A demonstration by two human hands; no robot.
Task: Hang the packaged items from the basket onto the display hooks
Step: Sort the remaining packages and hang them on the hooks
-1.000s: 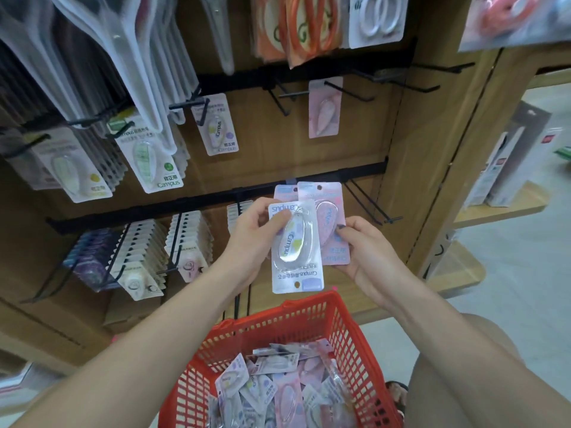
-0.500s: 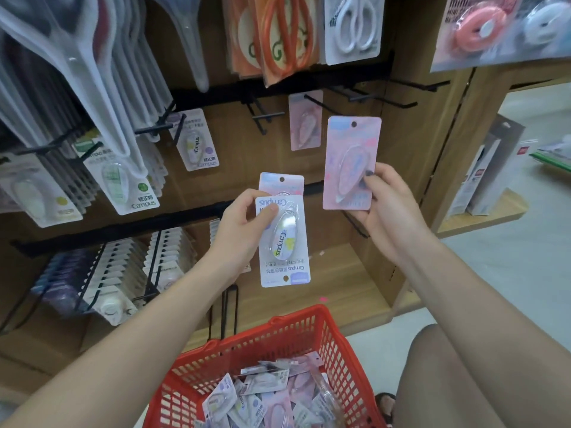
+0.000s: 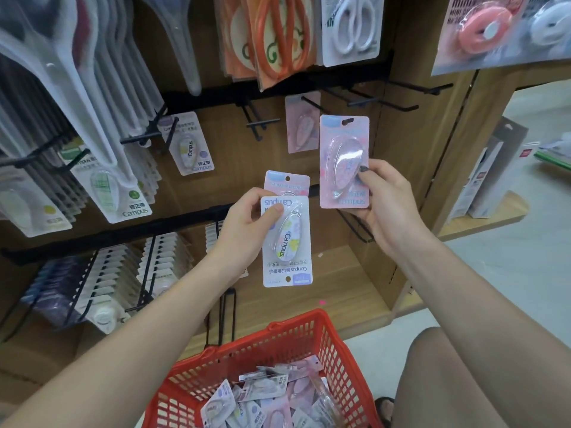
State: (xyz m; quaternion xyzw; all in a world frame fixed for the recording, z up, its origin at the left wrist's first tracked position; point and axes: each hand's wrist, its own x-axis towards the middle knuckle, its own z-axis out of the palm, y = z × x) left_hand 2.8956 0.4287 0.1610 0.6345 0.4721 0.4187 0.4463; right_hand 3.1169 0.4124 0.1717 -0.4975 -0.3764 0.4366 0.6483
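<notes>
Where the red plastic mesh basket [image 3: 309,341] sat low in the head view, it held a loose heap of small carded blister packs [image 3: 262,396] — pink, white and lilac, lying flat and overlapping; their number could not be told.

Above the basket, the left hand [image 3: 247,230] gripped two packs together: a white carded correction-tape pack printed "Campus" [image 3: 287,242], held upside down with the thumb across its upper face, and behind it a pink carded pack [image 3: 289,182] of which only the top strip and hang hole showed.

To the right, and apart from those, the right hand [image 3: 386,199] pinched a pink carded blister pack with a clear teardrop bubble [image 3: 344,162], upright, hang slot uppermost, thumb on the bubble's edge and fingers behind the card. It was raised before the wooden display panel [image 3: 355,273], just below the black wire hooks [image 3: 383,101], and hung on none of them.

Fixture contents: one pink pack [image 3: 301,123] on a hook at centre; a white Campus pack [image 3: 188,146] on a hook further left; a green-and-white Campus pack [image 3: 114,189] beyond that; rows of white packs [image 3: 105,273] filling the lower left hooks; orange-handled scissors [image 3: 278,35] and white-handled scissors [image 3: 352,26] carded along the top rail.
</notes>
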